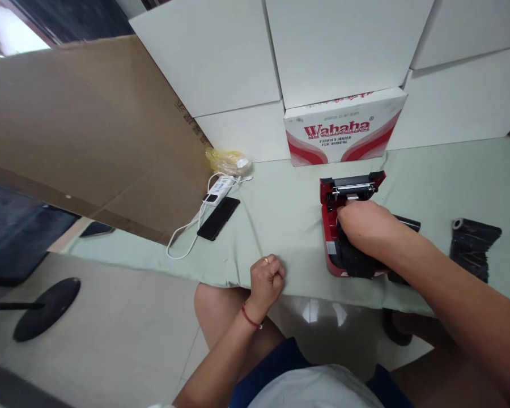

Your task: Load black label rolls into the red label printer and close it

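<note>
Right hand (361,224) inside the open red machine (329,226); left hand (267,281) fisted nearby.
The machine sits on the green cloth (283,209), near its front edge; taking it as the dial's centre, twelve pointing away from the seated person, I note the lid (353,181) raised at twelve, leaving the interior accessible. The right fingers are hidden inside, so I cannot tell whether they grip anything. The left, at eight, is curled tight, nothing visible in it, probably resting for support. A black roll (480,226) lies at three, apart, apparently parked within the right arm's reach. Beyond the lid, a Wahaha carton (344,133) stands upright, seemingly propped by the white panels (335,51) behind.
</note>
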A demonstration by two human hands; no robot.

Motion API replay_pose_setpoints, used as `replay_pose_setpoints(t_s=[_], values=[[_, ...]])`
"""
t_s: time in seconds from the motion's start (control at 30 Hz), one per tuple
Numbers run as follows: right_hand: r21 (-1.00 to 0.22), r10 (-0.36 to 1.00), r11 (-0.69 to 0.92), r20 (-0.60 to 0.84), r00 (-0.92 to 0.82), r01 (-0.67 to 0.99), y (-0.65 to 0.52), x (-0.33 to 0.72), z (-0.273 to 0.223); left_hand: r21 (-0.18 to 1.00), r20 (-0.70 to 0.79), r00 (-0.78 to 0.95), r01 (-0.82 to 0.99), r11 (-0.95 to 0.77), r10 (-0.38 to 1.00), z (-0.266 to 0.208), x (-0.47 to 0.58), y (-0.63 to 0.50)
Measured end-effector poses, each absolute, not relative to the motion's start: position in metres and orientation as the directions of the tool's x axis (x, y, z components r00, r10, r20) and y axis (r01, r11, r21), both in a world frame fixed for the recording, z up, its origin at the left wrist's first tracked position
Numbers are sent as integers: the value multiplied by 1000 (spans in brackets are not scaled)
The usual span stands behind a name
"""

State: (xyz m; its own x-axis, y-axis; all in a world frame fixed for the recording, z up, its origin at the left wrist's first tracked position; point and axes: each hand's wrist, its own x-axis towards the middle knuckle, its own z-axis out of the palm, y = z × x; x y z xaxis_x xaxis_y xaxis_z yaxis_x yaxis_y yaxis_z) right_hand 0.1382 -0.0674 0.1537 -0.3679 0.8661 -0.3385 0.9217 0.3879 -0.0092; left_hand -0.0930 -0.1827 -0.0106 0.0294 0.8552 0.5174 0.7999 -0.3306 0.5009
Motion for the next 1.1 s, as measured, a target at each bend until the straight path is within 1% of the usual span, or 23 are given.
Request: replay_pose_setpoints(t_s=[0.1, 0.27, 0.37, 0.43, 0.6, 0.67, 0.73, 0.77, 0.8, 0.9, 0.97, 1.03, 1.1], values=[[-16, 860, 415, -319, -398, 910, -63, 139, 149, 489, 511, 39, 808, -328, 859, -10, -94, -183], [-43, 840, 491, -242, -486, 870, -62, 154, 139, 446, 522, 79, 823, -350, 849, -11, -94, -184], [-33, 859, 482, -179, -479, 876, -62, 160, 132, 413, 526, 119, 830, -375, 842, -13, -93, -184], [-35, 872, 460, -170, -459, 887, -60, 160, 128, 393, 532, 134, 835, -384, 836, -13, -92, -185], [-89, 866, 459, -176, -468, 884, -53, 159, 124, 367, 547, 149, 842, -396, 824, -13, -91, -184], [-162, 854, 484, -128, -505, 860, -58, 167, 123, 369, 548, 153, 838, -402, 822, -12, -91, -184], [-243, 828, 540, -15, -560, 806, -74, 178, 120, 377, 547, 152, 833, -405, 823, -11, -91, -184], [-261, 812, 575, 71, -579, 775, -85, 185, 118, 384, 546, 149, 830, -405, 824, -10, -92, -184], [-254, 791, 611, 163, -590, 749, -97, 192, 114, 392, 544, 145, 827, -403, 826, -10, -92, -185], [-133, 691, 693, 404, -600, 709, -133, 208, 100, 414, 541, 119, 824, -387, 832, -7, -91, -185], [-60, 604, 729, 526, -599, 682, -149, 214, 87, 456, 551, 79, 805, -379, 831, -4, -89, -184], [-24, 532, 749, 619, -578, 663, -157, 217, 75, 525, 572, 22, 759, -386, 820, 4, -84, -180], [-22, 500, 756, 666, -554, 655, -160, 218, 66, 577, 595, -31, 712, -400, 803, 18, -77, -171]])
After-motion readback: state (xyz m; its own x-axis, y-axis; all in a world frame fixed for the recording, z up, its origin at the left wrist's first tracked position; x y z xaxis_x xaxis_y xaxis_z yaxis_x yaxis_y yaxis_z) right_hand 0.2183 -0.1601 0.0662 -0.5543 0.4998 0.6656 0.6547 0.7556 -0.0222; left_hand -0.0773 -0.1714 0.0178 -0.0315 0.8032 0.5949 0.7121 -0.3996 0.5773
